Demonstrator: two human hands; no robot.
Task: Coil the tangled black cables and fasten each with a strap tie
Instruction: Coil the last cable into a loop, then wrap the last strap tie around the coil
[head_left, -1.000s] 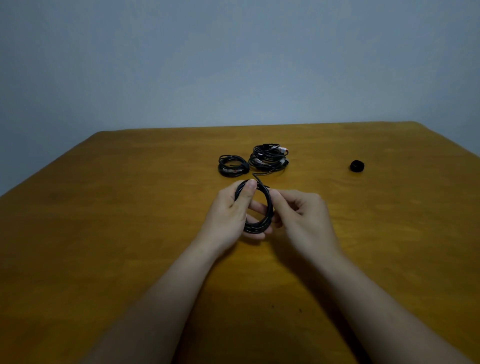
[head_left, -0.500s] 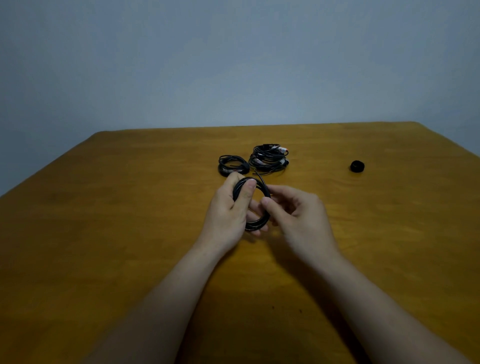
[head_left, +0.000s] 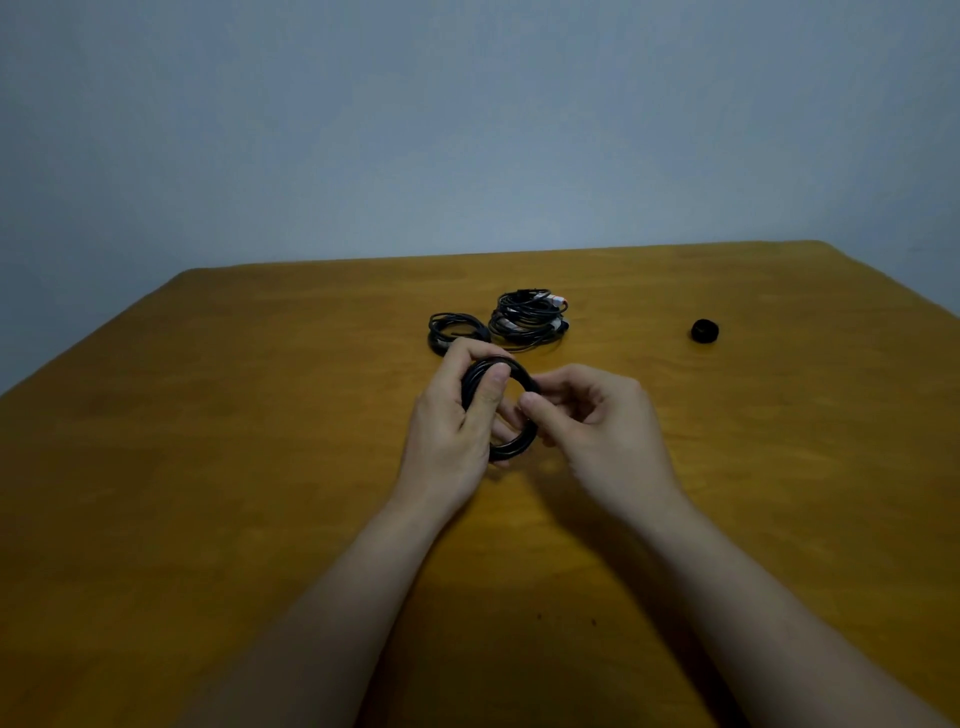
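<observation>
A black cable ring (head_left: 522, 444) is held on edge. Behind it lie a smaller ring (head_left: 454, 325), a bundle (head_left: 527, 317) and, rightward, a black roll (head_left: 705, 331).

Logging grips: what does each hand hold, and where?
One black cable coil: left hand grips its left side, thumb across; right hand pinches its right edge.

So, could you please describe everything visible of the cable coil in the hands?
The cable coil is thin black cable in several round loops, held nearly upright above the wooden table. The left hand grips its left side, thumb across the loops; the right hand pinches its right side. No fastening shows on it.
</observation>
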